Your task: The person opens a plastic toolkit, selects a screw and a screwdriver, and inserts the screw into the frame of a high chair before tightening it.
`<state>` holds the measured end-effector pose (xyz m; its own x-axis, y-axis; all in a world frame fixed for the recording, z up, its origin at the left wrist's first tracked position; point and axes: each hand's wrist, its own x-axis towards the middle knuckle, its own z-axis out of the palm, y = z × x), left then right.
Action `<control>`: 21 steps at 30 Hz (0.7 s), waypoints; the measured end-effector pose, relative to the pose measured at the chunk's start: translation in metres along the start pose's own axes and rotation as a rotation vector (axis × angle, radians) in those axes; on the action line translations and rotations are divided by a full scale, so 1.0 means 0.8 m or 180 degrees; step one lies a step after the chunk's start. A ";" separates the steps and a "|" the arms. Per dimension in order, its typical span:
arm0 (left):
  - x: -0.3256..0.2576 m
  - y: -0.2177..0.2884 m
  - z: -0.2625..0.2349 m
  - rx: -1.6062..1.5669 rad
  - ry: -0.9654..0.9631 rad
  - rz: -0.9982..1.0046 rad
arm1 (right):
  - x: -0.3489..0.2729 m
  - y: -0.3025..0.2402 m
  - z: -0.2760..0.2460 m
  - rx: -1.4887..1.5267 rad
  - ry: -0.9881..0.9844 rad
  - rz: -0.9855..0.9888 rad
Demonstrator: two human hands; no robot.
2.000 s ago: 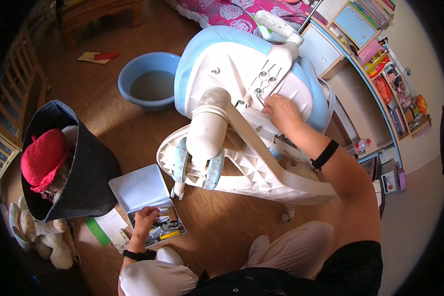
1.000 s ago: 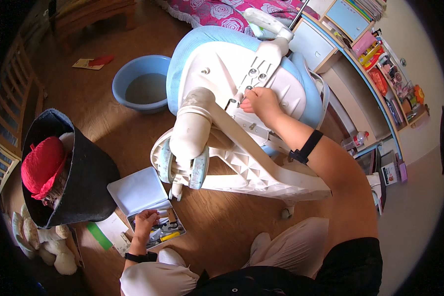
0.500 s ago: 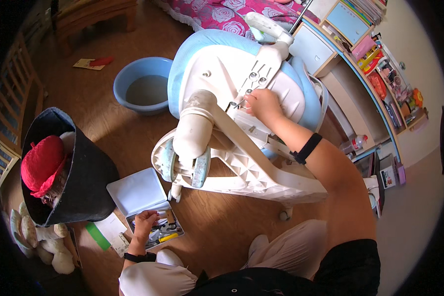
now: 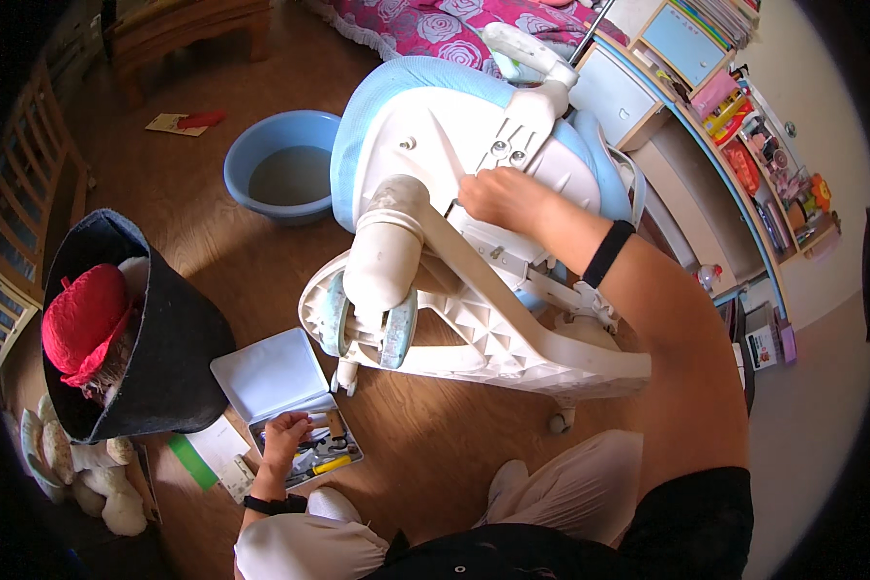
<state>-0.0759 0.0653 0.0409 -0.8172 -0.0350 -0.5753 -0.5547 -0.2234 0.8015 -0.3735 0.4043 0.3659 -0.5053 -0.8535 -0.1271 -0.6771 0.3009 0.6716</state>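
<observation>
Wooden floor [image 4: 213, 232] is seen across the frame. An overturned office chair [image 4: 454, 242], pale blue seat with white plastic underside and white star base, is laid on its side at centre, its gas-lift column [image 4: 387, 246] pointed toward the viewer. A black fabric bin [image 4: 164, 338] holding a red hat [image 4: 82, 319] is stood at left, well apart from the chair. A blue basin [image 4: 285, 174] is set on the floor just beyond the seat. An open tool case [image 4: 290, 406] with a white lid is placed on the floor below the chair base.

The right hand [image 4: 503, 198] is pressed against the seat underside beside the metal mounting plate [image 4: 512, 130], fingers curled; whether anything is gripped cannot be told. The left hand [image 4: 282, 440] is lowered into the tool case, fingers bent over the tools; a firm hold on any one cannot be confirmed.
</observation>
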 end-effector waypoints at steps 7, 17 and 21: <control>-0.003 -0.003 -0.005 0.0034 -0.0039 0.0071 | 0.009 -0.001 -0.018 0.1657 0.0336 0.1789; 0.002 -0.008 -0.005 -0.0112 0.0005 -0.0033 | -0.053 0.004 -0.013 0.2316 0.1147 0.2807; 0.006 -0.008 -0.005 -0.0107 -0.0066 0.0006 | -0.075 -0.011 0.000 0.2236 0.0757 0.2863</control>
<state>-0.0753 0.0631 0.0325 -0.8214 -0.0152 -0.5701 -0.5479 -0.2561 0.7964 -0.3376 0.4526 0.3673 -0.8913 -0.2484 0.3794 -0.3106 0.9440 -0.1117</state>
